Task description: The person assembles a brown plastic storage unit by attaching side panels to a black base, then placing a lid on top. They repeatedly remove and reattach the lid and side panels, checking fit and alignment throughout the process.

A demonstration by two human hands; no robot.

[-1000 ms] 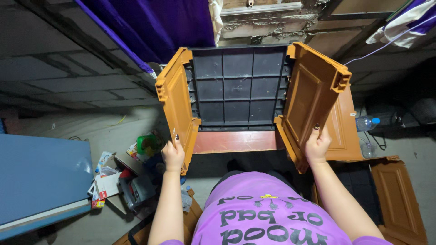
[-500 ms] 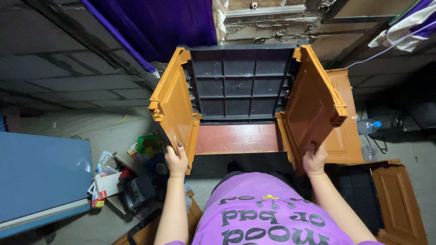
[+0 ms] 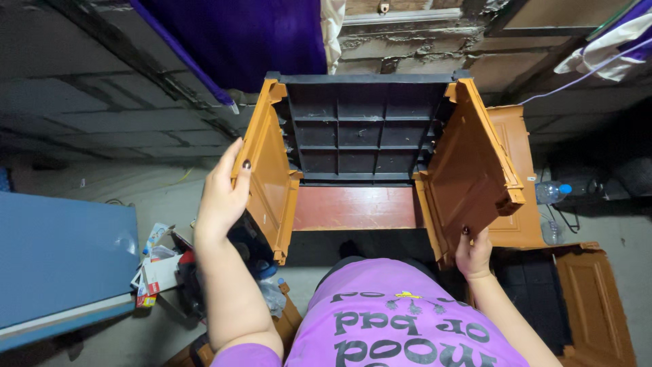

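At the far left a blue panel [image 3: 58, 261] slants across the floor, with a heap of cartons and clutter [image 3: 159, 261] just beside its right edge. Next comes the left hand [image 3: 223, 197], raised against the outer face of the left orange panel [image 3: 268, 170]; its fingers lie flat along the panel's outside and the thumb hooks over the near edge, so the hand grips the panel. That panel stands upright and joins the left side of the black ribbed panel [image 3: 363, 126], which faces the camera in the middle and forms the back of a half-built plastic cabinet. Below the black panel a red-brown board [image 3: 356, 207] runs level between the two orange sides. Above, a purple cloth [image 3: 238, 37] hangs over the grey wall. The person's purple shirt [image 3: 401, 319] fills the lower middle. The right orange panel [image 3: 468, 170] leans outward from the black panel's right edge, tilted. The right hand [image 3: 473, 255] holds its lower corner, fingers closed around the edge from below. Behind it another orange panel [image 3: 516, 177] stands near the wall, a plastic bottle [image 3: 553, 192] lies further right, and one more orange panel [image 3: 594, 306] lies flat on the floor at the lower right.
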